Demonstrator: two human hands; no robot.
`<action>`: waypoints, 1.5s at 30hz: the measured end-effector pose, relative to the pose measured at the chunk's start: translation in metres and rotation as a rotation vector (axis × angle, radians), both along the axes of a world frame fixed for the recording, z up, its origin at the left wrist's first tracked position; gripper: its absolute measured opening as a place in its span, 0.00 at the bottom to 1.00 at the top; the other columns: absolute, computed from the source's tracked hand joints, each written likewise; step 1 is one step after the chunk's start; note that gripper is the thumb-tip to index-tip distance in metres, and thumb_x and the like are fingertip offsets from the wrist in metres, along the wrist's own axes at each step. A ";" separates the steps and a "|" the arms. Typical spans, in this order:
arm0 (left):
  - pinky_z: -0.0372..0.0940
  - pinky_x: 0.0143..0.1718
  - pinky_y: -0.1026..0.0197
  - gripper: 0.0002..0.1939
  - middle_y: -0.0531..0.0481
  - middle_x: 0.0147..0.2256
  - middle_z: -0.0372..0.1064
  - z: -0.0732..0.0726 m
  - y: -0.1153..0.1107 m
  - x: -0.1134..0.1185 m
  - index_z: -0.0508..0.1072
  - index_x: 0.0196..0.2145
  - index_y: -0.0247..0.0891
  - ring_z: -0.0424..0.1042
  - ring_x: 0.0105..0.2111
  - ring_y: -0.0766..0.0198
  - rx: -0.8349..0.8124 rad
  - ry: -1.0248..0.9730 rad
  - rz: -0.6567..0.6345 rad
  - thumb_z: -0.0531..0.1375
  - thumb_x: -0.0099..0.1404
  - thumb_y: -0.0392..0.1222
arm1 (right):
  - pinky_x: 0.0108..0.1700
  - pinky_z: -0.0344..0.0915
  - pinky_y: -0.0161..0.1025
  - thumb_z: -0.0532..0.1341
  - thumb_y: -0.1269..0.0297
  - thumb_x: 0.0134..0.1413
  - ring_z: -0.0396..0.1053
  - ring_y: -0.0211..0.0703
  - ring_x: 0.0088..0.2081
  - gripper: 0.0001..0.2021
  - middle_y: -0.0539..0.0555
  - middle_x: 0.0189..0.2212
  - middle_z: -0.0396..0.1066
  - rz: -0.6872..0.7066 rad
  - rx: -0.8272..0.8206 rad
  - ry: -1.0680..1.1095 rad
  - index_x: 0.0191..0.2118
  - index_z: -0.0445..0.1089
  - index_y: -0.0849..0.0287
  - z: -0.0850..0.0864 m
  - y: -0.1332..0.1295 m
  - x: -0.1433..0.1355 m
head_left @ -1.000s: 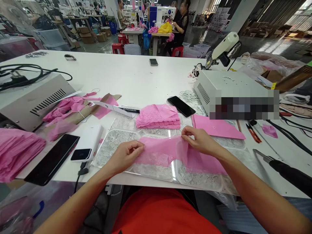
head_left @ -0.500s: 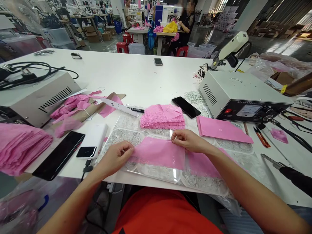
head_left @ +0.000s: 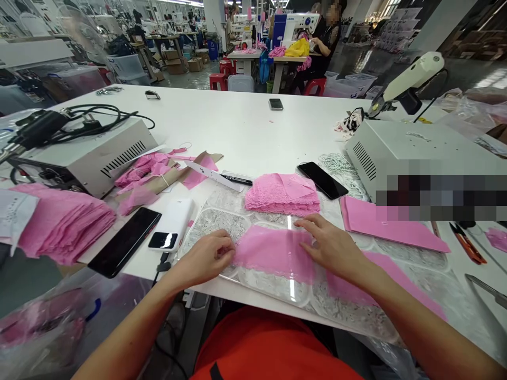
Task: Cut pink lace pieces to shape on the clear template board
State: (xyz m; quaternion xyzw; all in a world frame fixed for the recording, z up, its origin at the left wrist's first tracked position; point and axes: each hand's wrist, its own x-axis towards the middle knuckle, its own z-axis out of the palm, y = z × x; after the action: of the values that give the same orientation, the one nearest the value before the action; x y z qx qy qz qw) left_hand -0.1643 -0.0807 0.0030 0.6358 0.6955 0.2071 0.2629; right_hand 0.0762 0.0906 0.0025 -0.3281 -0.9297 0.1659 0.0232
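A thin pink fabric piece with a scalloped lower edge lies flat at a clear plastic template; I cannot tell whether it is over or under the plastic. My left hand is closed at the fabric's left edge, fingers curled and thumb against them; anything inside is hidden. Over the fabric's right end, my right hand has its fingers apart and holds nothing. Just beyond the template sits a stack of pink lace-edged fabric. Another pink fabric piece lies partly beneath my right forearm.
Folded pink sheets, a black phone and orange-handled cutters lie to the right. At left are a power bank, a large phone and a pink fabric pile. Grey machine boxes flank the table.
My right hand has let go of the fabric's upper right corner and its fingers have spread. My left hand stays at the left edge. The view has turned slightly left.
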 end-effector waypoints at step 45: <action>0.64 0.55 0.54 0.16 0.45 0.54 0.67 -0.026 -0.006 0.009 0.72 0.52 0.43 0.68 0.54 0.56 0.397 0.230 -0.054 0.51 0.69 0.41 | 0.37 0.70 0.37 0.55 0.71 0.59 0.71 0.40 0.36 0.10 0.55 0.35 0.73 0.187 -0.087 0.322 0.41 0.73 0.56 -0.013 -0.027 0.052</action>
State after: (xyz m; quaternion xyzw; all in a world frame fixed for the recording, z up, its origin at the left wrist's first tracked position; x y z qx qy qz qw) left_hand -0.1554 -0.0864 -0.0232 0.7130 0.6492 0.2587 0.0573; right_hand 0.1283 0.0640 -0.0101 -0.2100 -0.9325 0.2574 0.1418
